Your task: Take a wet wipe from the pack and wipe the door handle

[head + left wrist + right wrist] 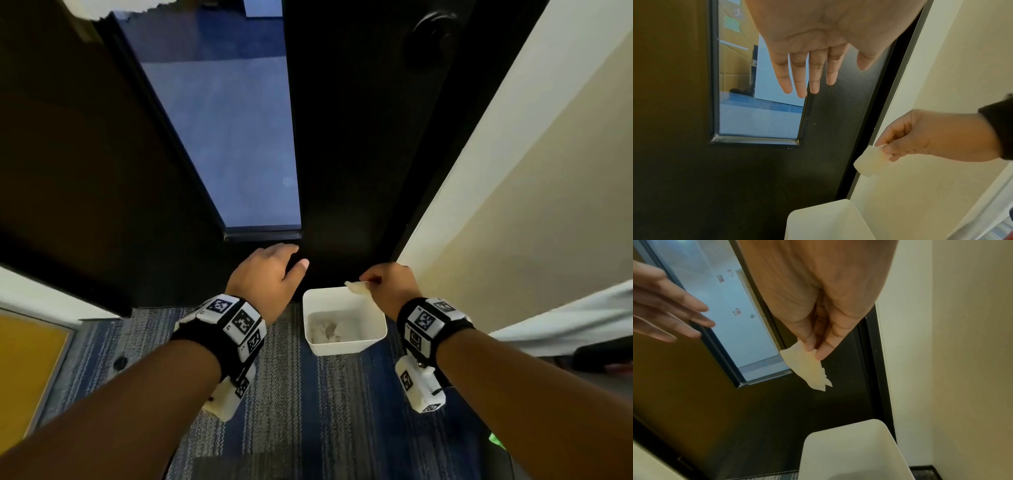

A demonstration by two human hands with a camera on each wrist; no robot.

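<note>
My right hand (388, 281) pinches a small folded white wet wipe (358, 287) between thumb and fingers, above the far rim of a white bin (376, 337) on the floor. The wipe (807, 368) hangs down from the fingertips (823, 352) in front of the dark door; it also shows as the wipe (869, 160) in the left wrist view. My left hand (270, 270) hovers open beside it with straight spread fingers (803, 78), holding nothing. A round dark door handle (433, 29) sits high on the door. No wipe pack is in view.
The dark door (342, 154) has a tall narrow glass pane (233, 137). A cream wall (513, 171) stands to the right. Crumpled used wipes (329, 330) lie in the bin. Blue striped carpet (308, 411) covers the floor; a yellow panel (30, 370) is at the left.
</note>
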